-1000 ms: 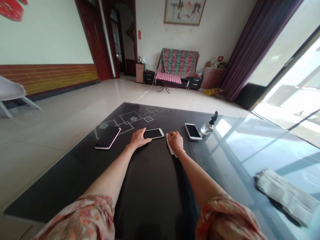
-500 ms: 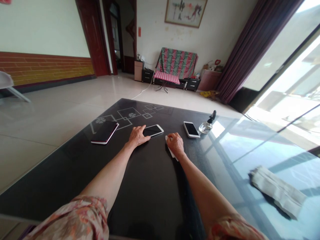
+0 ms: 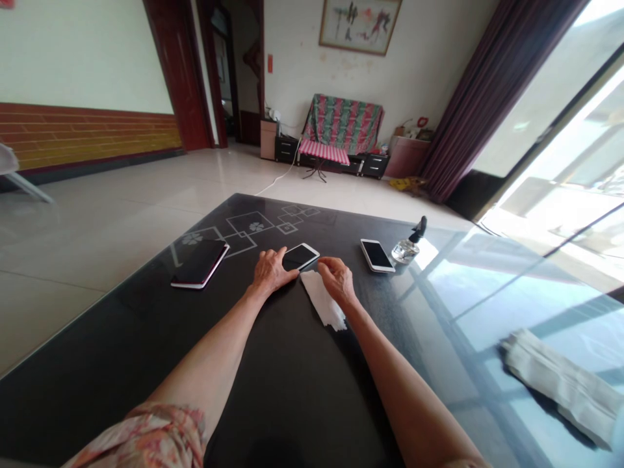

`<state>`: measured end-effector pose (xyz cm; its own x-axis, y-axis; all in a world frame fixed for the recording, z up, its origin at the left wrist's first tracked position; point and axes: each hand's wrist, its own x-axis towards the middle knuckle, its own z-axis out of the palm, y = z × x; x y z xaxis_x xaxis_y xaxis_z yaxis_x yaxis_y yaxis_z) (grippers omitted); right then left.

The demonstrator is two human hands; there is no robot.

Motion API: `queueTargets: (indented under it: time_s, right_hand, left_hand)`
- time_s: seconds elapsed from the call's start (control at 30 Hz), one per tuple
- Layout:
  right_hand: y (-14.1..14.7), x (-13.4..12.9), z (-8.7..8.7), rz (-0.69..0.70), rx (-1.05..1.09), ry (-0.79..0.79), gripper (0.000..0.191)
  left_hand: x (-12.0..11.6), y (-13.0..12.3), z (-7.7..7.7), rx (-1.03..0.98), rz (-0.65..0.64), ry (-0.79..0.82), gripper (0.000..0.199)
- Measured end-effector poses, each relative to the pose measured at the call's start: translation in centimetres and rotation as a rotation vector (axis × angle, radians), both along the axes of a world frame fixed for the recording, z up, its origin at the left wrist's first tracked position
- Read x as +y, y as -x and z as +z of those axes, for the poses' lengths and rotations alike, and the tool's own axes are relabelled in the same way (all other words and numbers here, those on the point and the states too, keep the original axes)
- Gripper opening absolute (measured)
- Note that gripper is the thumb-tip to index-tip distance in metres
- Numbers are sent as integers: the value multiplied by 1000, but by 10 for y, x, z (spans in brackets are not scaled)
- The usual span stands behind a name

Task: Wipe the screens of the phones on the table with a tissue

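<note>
A white-framed phone (image 3: 301,257) lies screen up on the dark glossy table (image 3: 273,390). My left hand (image 3: 273,270) has its fingers and thumb spread around the phone's left end. Just right of it, my right hand (image 3: 337,279) is closed, with curled fingers beside a white tissue (image 3: 322,302). The tissue hangs or lies below that hand; the exact hold is hidden. A second white phone (image 3: 377,255) rests to the right, next to a clear spray bottle (image 3: 406,249) with a black nozzle.
A dark notebook (image 3: 201,263) lies at the left of the table. A folded grey cloth (image 3: 560,383) is near the right edge. Beyond the table stand a striped pink stool (image 3: 324,151) and low black cabinets (image 3: 375,165).
More of the white tissue shows, spread to the left of my right hand. My left hand has moved slightly right. The view has shifted a little.
</note>
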<state>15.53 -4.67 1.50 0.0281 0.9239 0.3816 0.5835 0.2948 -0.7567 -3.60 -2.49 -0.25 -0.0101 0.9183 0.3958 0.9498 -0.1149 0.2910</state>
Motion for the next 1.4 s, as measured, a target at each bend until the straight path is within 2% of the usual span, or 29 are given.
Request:
queueTargets:
  time_s: [0.13, 0.33, 0.4, 0.5, 0.6, 0.7, 0.87, 0.93, 1.13, 1.4]
  right_hand:
    - [10, 12, 3, -32, -37, 179, 31]
    - [33, 33, -4, 7, -286, 210, 31]
    - [39, 36, -6, 15, -285, 199, 33]
    - [42, 38, -9, 1, -269, 191, 35]
    - [42, 38, -9, -38, -256, 207, 39]
    - [43, 38, -7, -73, -257, 221, 52]
    - [48, 36, -4, -162, -326, 229, 70]
    - [50, 34, -5, -186, -336, 220, 73]
    - [53, 32, -8, -200, -369, 219, 76]
    - [47, 37, 13, -147, -448, 388, 74]
  left_hand:
    - [-1, -2, 0, 0, 37, 11, 73]
    - [-3, -4, 2, 1, 83, -1, 72]
    - [0, -3, 1, -38, 46, -4, 61]
    - [7, -1, -1, -217, -50, 52, 42]
    - [16, 2, -4, -356, -133, 116, 48]
    - [21, 3, -7, -428, -203, 151, 54]
    - [21, 2, -10, -838, -396, 271, 69]
    - [21, 3, -11, -900, -422, 289, 71]
    - [21, 4, -16, -922, -455, 265, 66]
    - [33, 8, -31, -856, -421, 235, 57]
